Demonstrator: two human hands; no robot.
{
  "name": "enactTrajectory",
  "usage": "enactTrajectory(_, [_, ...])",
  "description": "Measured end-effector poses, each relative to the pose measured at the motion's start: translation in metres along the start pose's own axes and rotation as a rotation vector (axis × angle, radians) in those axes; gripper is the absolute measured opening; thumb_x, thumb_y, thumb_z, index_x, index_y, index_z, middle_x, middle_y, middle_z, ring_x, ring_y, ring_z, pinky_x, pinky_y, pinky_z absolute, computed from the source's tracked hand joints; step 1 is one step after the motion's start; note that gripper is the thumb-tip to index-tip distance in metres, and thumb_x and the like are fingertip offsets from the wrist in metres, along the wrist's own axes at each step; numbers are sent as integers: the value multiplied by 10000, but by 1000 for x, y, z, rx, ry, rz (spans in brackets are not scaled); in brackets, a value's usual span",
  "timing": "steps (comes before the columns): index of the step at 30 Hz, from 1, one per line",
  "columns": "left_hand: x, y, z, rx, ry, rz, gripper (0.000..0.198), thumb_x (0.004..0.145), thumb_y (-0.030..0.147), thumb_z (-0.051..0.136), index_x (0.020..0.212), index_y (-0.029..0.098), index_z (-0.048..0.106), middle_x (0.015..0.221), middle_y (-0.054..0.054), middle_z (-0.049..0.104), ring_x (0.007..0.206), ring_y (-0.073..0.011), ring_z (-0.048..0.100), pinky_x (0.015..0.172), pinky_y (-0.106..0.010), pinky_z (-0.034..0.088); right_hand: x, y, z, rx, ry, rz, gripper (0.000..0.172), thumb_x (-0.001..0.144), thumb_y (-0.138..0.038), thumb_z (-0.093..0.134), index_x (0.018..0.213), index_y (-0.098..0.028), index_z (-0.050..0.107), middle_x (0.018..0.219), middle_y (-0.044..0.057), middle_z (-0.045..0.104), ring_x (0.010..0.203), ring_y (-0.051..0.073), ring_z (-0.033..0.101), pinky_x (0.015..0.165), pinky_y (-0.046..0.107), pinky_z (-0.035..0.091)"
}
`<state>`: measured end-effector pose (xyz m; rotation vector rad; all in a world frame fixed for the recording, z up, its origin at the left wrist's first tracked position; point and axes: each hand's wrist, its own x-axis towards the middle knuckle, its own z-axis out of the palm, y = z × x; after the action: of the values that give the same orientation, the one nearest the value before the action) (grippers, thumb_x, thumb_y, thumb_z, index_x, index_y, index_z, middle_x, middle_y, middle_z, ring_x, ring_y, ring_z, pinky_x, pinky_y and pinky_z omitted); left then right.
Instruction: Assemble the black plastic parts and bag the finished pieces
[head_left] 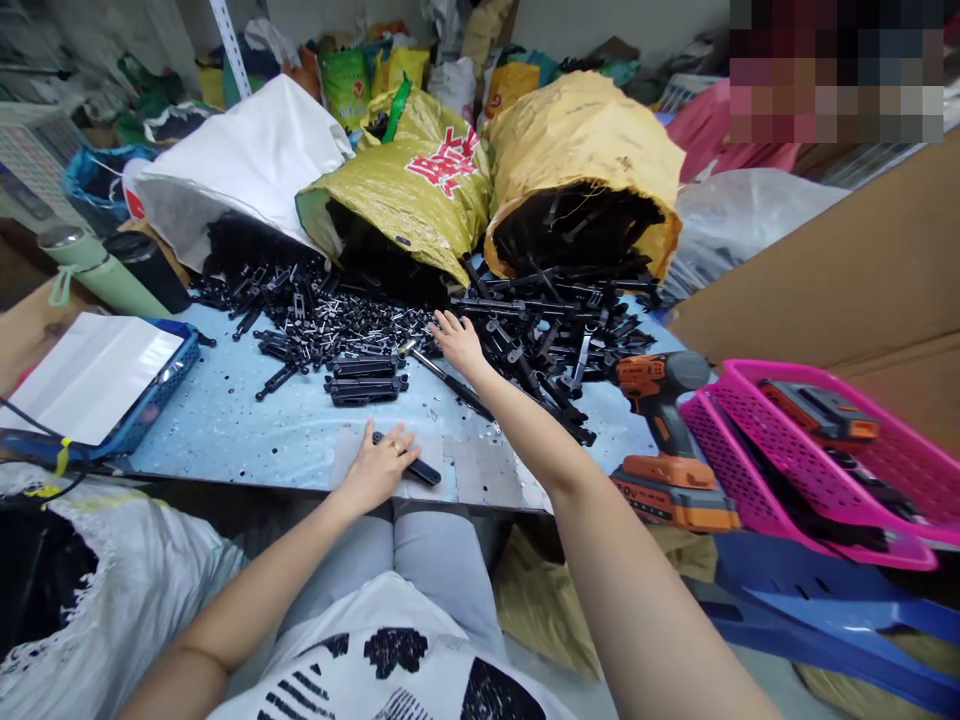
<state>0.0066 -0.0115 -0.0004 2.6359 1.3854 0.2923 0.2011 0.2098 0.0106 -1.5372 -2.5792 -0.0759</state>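
Note:
My left hand (379, 465) is at the table's front edge, its fingers closed over a long black bar-shaped part (426, 472) lying on a plate. Parts of the bar are covered by the fingers. My right hand (459, 342) is stretched forward with fingers apart, at the edge of a heap of small screws or pins (367, 318). Just left of my right forearm lies a hammer (450, 380) with a dark handle. Several matching black assembled bars (365, 380) lie stacked between the heap and my left hand.
Long black parts (525, 340) spill from a yellow sack (585, 130); a gold sack (420, 180) and a white sack (247, 150) stand beside it. An orange cordless drill (667, 440) and pink baskets (817, 450) are right. A blue basket (150, 400) and green bottle (105, 270) are left.

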Motion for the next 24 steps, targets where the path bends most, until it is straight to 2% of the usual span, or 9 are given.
enactTrajectory(2, [7,-4,-6,73,-116,99,463,841,41,391,1240,236,524,1027,-88,627,1005,-232,565,993,-517,326,25,15,-5,-47,-49,-67,400,870,-49,338,1188,-144,561,1455,116,361,1358,263,276,1090,550,168])
enactTrajectory(5, [8,-10,-9,154,-123,65,467,827,16,387,1249,174,510,938,-100,629,894,-216,578,841,-391,417,27,14,-20,-61,-1,-187,383,886,-48,287,1144,-116,562,1343,130,491,1308,230,360,1113,515,144])
enactTrajectory(7, [3,-13,-5,167,-92,-11,454,829,26,400,1250,159,506,937,-112,624,900,-224,570,782,-359,419,4,3,-32,-51,99,-249,394,917,-85,239,1189,-125,522,1259,120,543,1257,216,406,1113,493,164])
enactTrajectory(9, [-3,-15,-1,130,-76,-77,398,860,103,436,1249,158,503,961,-118,613,928,-236,559,782,-360,419,-35,-10,-44,-36,115,-317,351,949,-183,248,1170,-156,519,1170,108,575,1162,225,465,1067,473,253])
enactTrajectory(12, [-3,-18,4,-12,-87,-54,367,886,254,482,1245,180,500,1034,-111,587,981,-247,535,823,-367,427,-108,-30,-52,-14,-123,-437,303,957,-347,318,1050,-178,552,938,90,619,845,210,562,803,372,420])
enactTrajectory(14, [2,-19,5,-111,-109,0,362,895,261,464,1248,188,493,1057,-103,581,993,-238,531,850,-364,426,-154,-42,-48,-2,-289,-466,345,951,-440,332,1009,-180,551,828,68,614,662,172,548,629,296,386])
enactTrajectory(16, [9,-17,3,-169,-133,39,361,897,240,440,1251,187,487,1065,-98,587,1006,-229,535,878,-361,417,-187,-52,-37,10,-346,-447,393,947,-495,314,990,-180,545,825,65,610,627,154,545,569,264,329])
enactTrajectory(20, [18,-9,-2,-154,-170,53,369,869,301,469,1216,180,501,1095,-103,587,1041,-249,529,896,-383,405,-211,-64,-15,19,-325,-338,403,961,-485,265,967,-187,537,885,72,603,720,158,578,561,253,287])
enactTrajectory(24, [18,-3,-2,-140,-140,43,589,732,586,599,1137,170,499,1089,-113,587,1009,-289,549,844,-398,430,-211,-73,-17,-24,-282,-263,410,960,-493,242,996,-212,539,879,66,601,716,175,579,561,275,272])
